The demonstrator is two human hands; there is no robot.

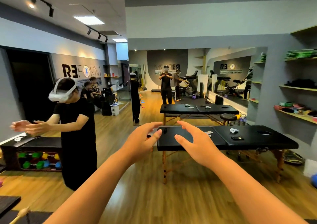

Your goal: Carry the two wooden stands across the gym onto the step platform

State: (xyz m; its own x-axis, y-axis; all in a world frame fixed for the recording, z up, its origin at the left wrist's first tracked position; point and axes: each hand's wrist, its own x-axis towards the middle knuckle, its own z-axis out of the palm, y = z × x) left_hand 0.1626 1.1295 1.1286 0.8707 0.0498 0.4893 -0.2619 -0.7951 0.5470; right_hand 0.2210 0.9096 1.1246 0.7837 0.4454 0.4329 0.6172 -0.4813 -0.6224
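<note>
Both my arms reach forward at chest height over the wooden floor. My left hand (pixel 143 140) has its fingers spread and loosely bent, and it holds nothing. My right hand (pixel 195 143) faces it, a short gap away, fingers also spread and empty. No wooden stands or step platform can be made out. A light wooden piece (pixel 20 214) pokes in at the bottom left corner; I cannot tell what it is.
A black massage table (pixel 257 141) stands straight ahead with small devices on it. A person in black with a white headset (pixel 77 131) stands at the left, arms out. A dumbbell rack (pixel 32 155) is behind them. Shelves (pixel 298 115) line the right wall; a mirror is behind.
</note>
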